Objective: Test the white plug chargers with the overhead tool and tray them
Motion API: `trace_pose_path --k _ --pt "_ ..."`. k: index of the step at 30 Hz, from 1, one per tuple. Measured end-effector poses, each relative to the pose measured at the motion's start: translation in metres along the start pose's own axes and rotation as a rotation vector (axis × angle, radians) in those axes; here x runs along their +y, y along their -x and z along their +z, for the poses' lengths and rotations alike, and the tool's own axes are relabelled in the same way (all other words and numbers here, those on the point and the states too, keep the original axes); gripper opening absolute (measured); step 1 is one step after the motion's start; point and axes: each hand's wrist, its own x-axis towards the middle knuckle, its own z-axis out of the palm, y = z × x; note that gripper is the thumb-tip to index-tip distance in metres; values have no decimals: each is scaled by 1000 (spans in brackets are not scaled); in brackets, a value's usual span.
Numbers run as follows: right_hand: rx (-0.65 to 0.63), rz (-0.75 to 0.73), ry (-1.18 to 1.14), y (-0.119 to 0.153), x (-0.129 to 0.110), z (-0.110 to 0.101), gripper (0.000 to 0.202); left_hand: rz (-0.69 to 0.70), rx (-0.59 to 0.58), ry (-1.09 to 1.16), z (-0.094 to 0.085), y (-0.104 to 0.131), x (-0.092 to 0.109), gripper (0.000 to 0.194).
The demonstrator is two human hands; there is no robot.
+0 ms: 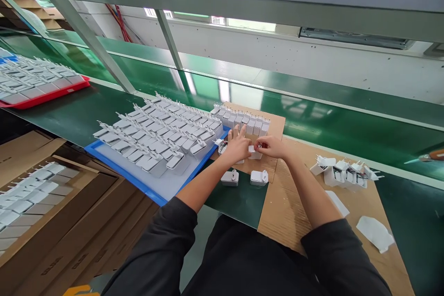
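My left hand [238,144] has its fingers partly spread over the cardboard, its thumb at the left side of a small white adapter housing [255,152]. From the right, my right hand [272,146] pinches at the top of that housing; what is between the fingertips is too small to make out. Another white unit lies partly hidden just left of my left hand. Closer to me, a left white adapter [229,178] and a right white adapter [259,177] lie on the green surface. Behind my hands stands a row of white adapters [243,118].
A blue tray [161,200] full of white adapters is at the left, with a red tray [52,95] beyond. Open-topped white units [347,175] and white sheets [374,233] lie right on cardboard [287,199]. A box of adapters [69,194] stands lower left.
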Motion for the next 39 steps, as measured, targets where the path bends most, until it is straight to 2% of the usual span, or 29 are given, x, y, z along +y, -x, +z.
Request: trace_pose_path --k 6,12,15,17,19,22,24,27,30,32,35,39 --pt "-4 -30 15 -1 4 2 15 10 9 -10 1 1 -1 28" --pt "36 -67 25 5 7 13 18 14 29 -15 3 1 2 31" --pt "45 -66 11 8 5 13 19 11 -24 15 -2 2 1 36" --pt "37 -61 -7 8 2 8 19 -3 -65 64 -10 4 -5 47" --pt "61 -34 -14 6 -2 0 25 -45 -52 108 -20 6 -16 55" --pt "158 69 26 -8 -8 -13 34 -142 41 103 -30 9 -38 43" --pt "179 151 70 -27 -12 -17 32 -194 78 65 -32 9 -50 31" --pt "90 269 133 -62 -16 -11 27 -203 48 4 -30 7 -58 24" --pt "-58 370 179 -93 -17 4 27 -163 -32 -36 -26 4 -57 31" --pt "-142 405 189 -105 -18 12 26 -140 -60 -55 -23 2 -55 33" --pt "-192 388 186 -105 -20 14 25 -134 -56 -71 -19 0 -52 32" --pt "-173 239 155 -89 -24 0 21 -132 -21 -65 -16 -3 -53 29"
